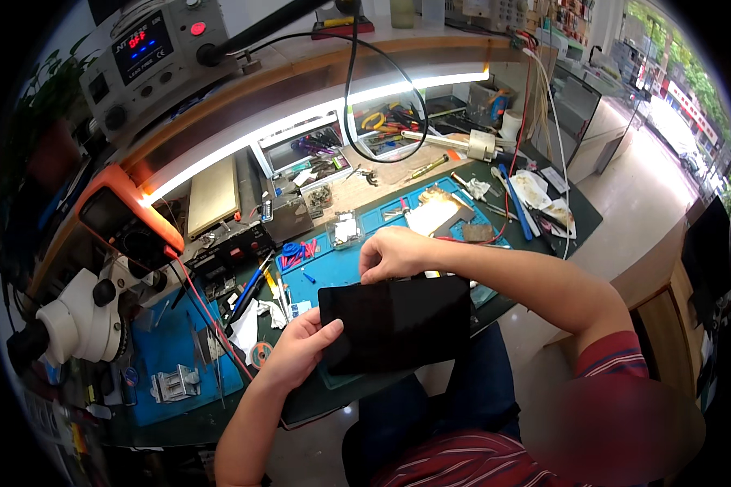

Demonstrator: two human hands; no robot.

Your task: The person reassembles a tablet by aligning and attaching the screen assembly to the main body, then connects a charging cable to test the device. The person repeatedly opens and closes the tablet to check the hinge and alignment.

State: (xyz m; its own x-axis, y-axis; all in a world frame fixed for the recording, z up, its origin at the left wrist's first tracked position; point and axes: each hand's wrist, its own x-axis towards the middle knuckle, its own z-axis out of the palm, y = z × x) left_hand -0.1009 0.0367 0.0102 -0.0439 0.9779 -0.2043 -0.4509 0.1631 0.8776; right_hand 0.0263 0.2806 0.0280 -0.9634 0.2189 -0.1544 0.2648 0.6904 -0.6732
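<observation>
A black tablet-like panel [398,325] with a dark, glossy face is tilted up at the bench's near edge, above my lap. My left hand [304,345] grips its left side, the thumb lying on the face and the other fingers behind. At the far edge of the panel, my right hand [394,253] is closed with its fingertips pinched together. Whatever those fingers hold is too small or hidden to make out. A blue work mat [337,265] lies beyond the panel, with a small clear box [345,230] of parts on it.
An orange multimeter [130,215] and a white microscope [77,316] stand at the left. Screwdrivers [252,286], white tissue [256,321] and a solder spool [261,355] lie near my left forearm. Under the lit shelf [300,122] are tool trays. Blue tweezers-like tools [516,203] lie at the right.
</observation>
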